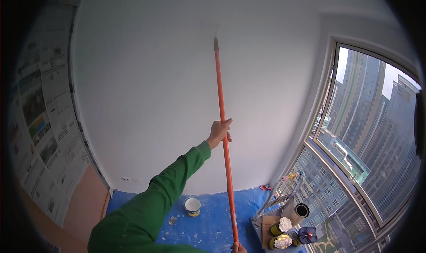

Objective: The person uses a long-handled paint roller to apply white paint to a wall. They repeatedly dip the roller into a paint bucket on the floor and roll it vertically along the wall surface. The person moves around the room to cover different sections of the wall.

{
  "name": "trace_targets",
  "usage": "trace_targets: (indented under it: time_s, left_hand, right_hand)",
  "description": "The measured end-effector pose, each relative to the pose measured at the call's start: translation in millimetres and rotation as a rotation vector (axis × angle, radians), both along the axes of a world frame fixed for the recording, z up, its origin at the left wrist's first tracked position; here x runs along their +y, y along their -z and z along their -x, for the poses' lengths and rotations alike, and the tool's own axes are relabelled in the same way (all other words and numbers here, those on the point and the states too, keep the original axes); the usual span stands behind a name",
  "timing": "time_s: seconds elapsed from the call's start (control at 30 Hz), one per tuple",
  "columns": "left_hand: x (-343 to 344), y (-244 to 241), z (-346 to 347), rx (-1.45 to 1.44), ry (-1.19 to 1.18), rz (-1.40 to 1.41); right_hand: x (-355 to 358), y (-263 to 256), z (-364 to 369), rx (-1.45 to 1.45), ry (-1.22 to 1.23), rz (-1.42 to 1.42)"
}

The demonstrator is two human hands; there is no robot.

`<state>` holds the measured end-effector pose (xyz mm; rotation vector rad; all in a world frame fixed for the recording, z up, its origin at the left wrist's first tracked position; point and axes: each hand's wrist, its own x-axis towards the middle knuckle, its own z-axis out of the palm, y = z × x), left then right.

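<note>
A long orange extension pole (219, 83) rises in front of me, angled slightly left toward its top. My left hand (219, 133), in a green sleeve, is wrapped around the pole near its middle. At the bottom edge of the picture, my right hand (238, 248) grips the pole's lower part and is partly cut off. The pole's dark upper end (216, 44) stands against a pale painted wall (149, 86). A faint thin piece extends above that end; whatever it carries cannot be made out.
Blue plastic sheeting (206, 226) with paint flecks covers the floor. On it stands a paint bucket (192, 207). At right, a metal stepladder (279, 196), cans stuffed with white material (283, 241) and slippers (307, 235) stand by the window (359, 120). Newspaper (56, 120) covers the left side.
</note>
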<state>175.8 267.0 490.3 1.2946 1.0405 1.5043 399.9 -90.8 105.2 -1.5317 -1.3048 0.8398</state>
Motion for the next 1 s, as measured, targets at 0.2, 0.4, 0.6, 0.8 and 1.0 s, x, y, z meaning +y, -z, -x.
trace_targets:
  time_s: [0.2,0.4,0.6,0.8,1.0]
  left_hand:
    - [-4,-59,14,0.063,0.012,-0.087]
    - [13,-98,25,0.048,0.001,-0.224]
    - [30,-173,29,0.063,-0.032,-0.311]
    - [32,-208,36,0.132,-0.079,-0.315]
    - [44,-174,38,0.161,-0.064,-0.289]
  right_hand:
    - [86,-116,50,0.056,-0.086,-0.092]
    - [178,-167,89,0.265,-0.173,-0.072]
    - [197,-269,109,0.289,-0.149,-0.103]
    - [199,-311,110,0.238,-0.161,-0.043]
    - [183,-225,94,0.197,-0.122,-0.127]
